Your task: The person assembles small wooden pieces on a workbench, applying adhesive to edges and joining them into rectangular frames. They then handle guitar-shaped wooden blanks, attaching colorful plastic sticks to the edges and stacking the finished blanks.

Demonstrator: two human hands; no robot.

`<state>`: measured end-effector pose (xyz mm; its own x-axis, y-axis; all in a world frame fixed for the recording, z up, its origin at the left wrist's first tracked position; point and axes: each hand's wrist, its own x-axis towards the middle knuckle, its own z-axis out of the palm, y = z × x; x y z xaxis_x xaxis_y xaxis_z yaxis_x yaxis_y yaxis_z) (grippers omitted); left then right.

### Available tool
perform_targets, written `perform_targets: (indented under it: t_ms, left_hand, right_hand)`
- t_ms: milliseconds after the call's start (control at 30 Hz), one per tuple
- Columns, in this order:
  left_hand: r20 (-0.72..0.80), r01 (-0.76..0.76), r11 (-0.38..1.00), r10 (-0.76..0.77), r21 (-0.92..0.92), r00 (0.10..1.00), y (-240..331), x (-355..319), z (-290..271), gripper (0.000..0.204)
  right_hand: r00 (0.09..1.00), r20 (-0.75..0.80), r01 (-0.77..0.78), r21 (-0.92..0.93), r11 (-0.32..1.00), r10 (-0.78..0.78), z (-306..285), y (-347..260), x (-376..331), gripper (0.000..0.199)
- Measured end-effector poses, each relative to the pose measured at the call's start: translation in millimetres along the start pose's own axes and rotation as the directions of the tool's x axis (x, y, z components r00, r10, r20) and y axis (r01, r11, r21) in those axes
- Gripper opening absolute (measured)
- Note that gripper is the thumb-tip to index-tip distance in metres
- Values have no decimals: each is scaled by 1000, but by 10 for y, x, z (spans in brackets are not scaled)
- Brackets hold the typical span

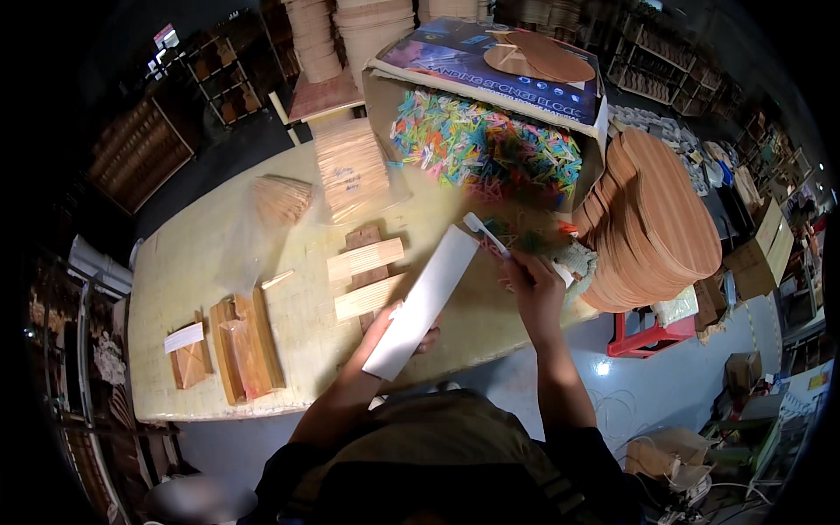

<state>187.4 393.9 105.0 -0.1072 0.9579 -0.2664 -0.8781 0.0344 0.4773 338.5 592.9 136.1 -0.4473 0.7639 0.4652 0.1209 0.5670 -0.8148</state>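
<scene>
My left hand (pixel 378 335) grips a long white flat piece (pixel 423 302), like a board or a wrapped bundle, slanting up to the right. Its fingers curl round the lower half. A white toothbrush (pixel 488 234) is in my right hand (pixel 535 289), its bristle end close to the upper tip of the white piece; whether they touch I cannot tell. Left of the white piece, light wood strip bundles (pixel 366 256) lie across a dark wooden block (pixel 362 236). A greenish cloth (pixel 576 260) rests beside my right hand.
An open carton (pixel 490 74) full of colourful small clothespins (pixel 490 144) stands at the back. Stacked guitar-shaped wood plates (pixel 652 219) rise at the right. Bagged wood strips (pixel 352 171), a wooden trough (pixel 248 346) and a small wooden box (pixel 190 360) occupy the table's left (pixel 175 262).
</scene>
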Motion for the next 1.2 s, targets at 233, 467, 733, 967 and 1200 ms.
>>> perform_targets:
  t_ms: [233,467,733,967,1200]
  left_hand:
    - [82,-66,959,92,-275,992,176,166,-135,53]
    - [22,-156,964,164,-216,986,67,117,-234,63]
    - [144,-96,928,156,-359,977,186,152,-315,59]
    - [213,-85,904,189,-419,959,219,161,-446,62]
    - [71,-151,854,213,-497,974,274,19,-201,58]
  right_hand:
    - [750,314,620,-28,784,-582,145,-329,-733,22]
    - [906,226,393,-130,911,-358,273,-427,-556,20]
    - [700,343,651,53,757,-626,316,-472,-842,21]
    - [621,367,712,106,694,-692,316,-572,-836,28]
    - [558,428,726,164,668,-711,304,-530,-812,28]
